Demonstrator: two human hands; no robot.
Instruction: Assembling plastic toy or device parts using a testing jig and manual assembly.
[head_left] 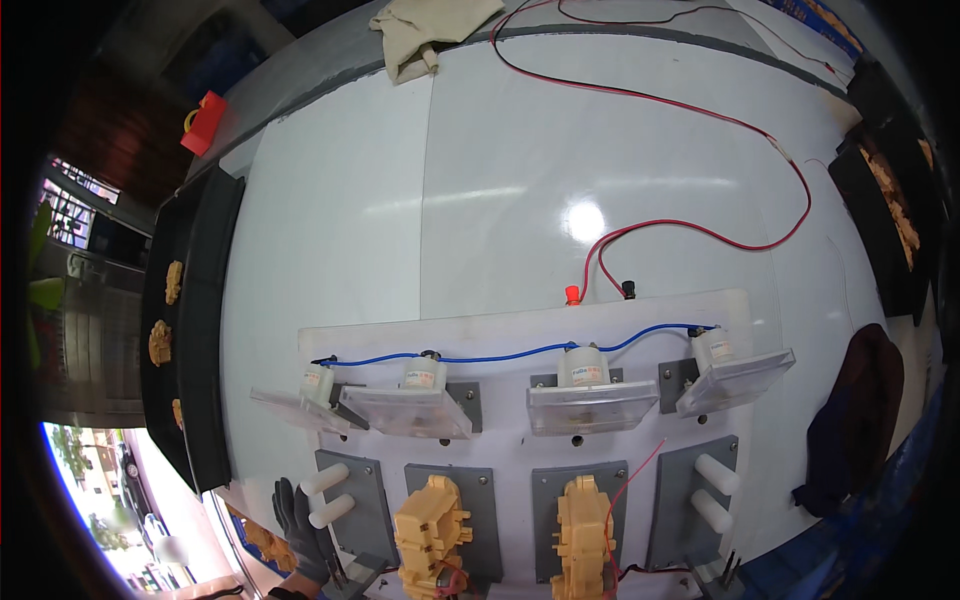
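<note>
My left hand [302,532], in a dark grey glove, is at the lower left with its fingers stretched out and nothing seen in them. It is beside the white board [520,320], close to a grey plate [362,500] with two white pegs [328,480]. Two yellow plastic housings, a left one [425,525] and a right one [583,530], stand on grey plates in the middle. A thin red wire [625,485] rises from the right housing. Behind them is a row of clear-faced meters [592,405] joined by a blue wire [500,357]. My right hand is out of view.
Black trays with yellow parts stand left [210,330] and right [880,225]. Yellow parts [262,540] also lie by my left hand. A red-and-black cable [720,112] runs from the board's terminals [572,295]. Beige cloth [425,35] lies far back, dark cloth [855,420] right.
</note>
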